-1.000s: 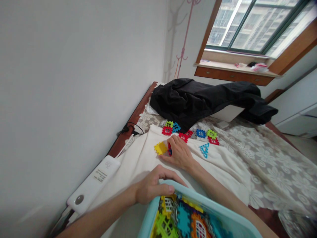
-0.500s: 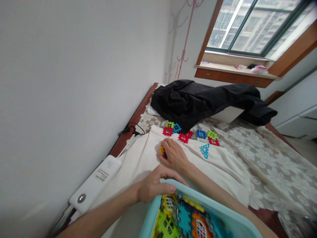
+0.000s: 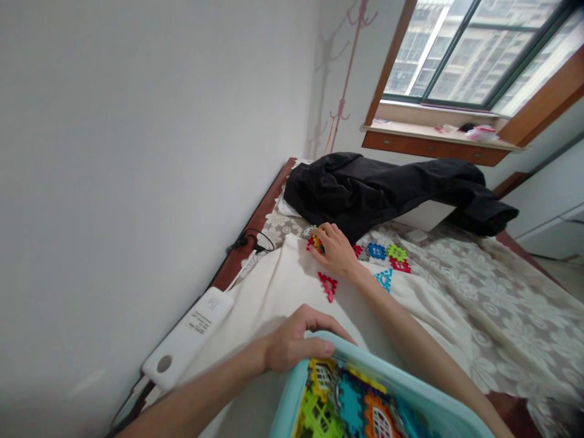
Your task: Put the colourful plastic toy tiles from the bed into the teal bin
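My left hand [image 3: 296, 342] grips the near-left corner of a light-blue plastic bin [image 3: 387, 372], thumb over the rim. Inside lie colourful interlocking plastic building pieces [image 3: 350, 404]. Farther out, my right hand [image 3: 337, 250] reaches over the white cloth, its fingers closed around small yellow and blue interlocking building pieces [image 3: 318, 245], partly hidden. A red triangular piece [image 3: 328, 286] lies below that hand, and a light-blue triangular piece [image 3: 385, 279] is by the forearm. Beyond are a blue square piece [image 3: 377, 251], a green one [image 3: 397, 253] and a red one [image 3: 400, 265].
A crumpled black garment [image 3: 378, 182] lies across the far bed, over a white flat object [image 3: 426, 215]. On the left, a white power bank-like device [image 3: 189, 337] with cables rests along the wooden bed edge [image 3: 237, 269], against the wall. A pink coat stand [image 3: 349, 67] is behind.
My right hand has moved away from me to the row of pieces, which it now partly covers. A red triangular piece now shows on the cloth. My left hand stays on the bin.
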`<action>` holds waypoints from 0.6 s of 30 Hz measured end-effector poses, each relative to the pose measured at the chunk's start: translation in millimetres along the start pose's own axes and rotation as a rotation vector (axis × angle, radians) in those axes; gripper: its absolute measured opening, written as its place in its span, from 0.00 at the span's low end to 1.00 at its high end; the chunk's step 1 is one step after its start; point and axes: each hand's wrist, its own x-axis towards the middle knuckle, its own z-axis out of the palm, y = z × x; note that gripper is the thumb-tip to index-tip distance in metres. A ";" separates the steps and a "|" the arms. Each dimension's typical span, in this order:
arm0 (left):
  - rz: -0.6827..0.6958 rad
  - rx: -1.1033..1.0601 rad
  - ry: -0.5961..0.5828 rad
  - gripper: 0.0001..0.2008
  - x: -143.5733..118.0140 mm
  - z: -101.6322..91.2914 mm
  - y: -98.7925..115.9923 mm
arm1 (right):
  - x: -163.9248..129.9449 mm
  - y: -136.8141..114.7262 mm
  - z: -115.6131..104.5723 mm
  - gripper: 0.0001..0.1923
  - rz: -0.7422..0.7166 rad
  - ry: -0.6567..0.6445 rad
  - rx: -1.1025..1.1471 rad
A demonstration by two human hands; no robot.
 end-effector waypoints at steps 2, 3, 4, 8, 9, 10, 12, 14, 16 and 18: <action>-0.002 0.004 0.002 0.25 -0.3 0.0 0.0 | -0.8 3.2 8.5 0.15 0.000 -0.030 -0.032; -0.004 0.008 -0.002 0.25 -0.4 -0.2 -0.1 | -2.8 3.2 12.3 0.17 -0.002 -0.038 -0.043; -0.004 0.013 -0.007 0.25 -0.4 -0.6 -0.2 | -5.3 2.5 15.1 0.18 -0.007 -0.042 -0.050; -0.009 0.037 -0.022 0.26 0.2 -2.4 -0.1 | -11.7 -0.2 17.4 0.17 -0.065 -0.055 -0.044; -0.008 0.040 -0.023 0.26 0.4 -2.8 0.1 | -11.9 0.1 17.0 0.16 -0.068 -0.058 -0.042; -0.007 0.043 -0.022 0.26 0.6 -3.0 0.2 | -11.7 0.8 16.8 0.15 -0.052 -0.051 -0.039; -0.004 0.048 -0.020 0.26 0.8 -3.4 0.3 | -10.7 3.3 17.4 0.13 0.027 0.000 -0.028; 0.001 0.060 -0.023 0.26 1.0 -3.5 0.1 | -9.6 6.2 19.5 0.15 0.126 0.080 -0.030; 0.001 0.064 -0.019 0.25 1.1 -3.3 -0.4 | -8.8 8.5 22.1 0.21 0.184 0.124 -0.052; -0.004 0.051 -0.015 0.25 1.1 -3.0 -0.8 | -8.0 10.0 24.0 0.27 0.194 0.098 -0.066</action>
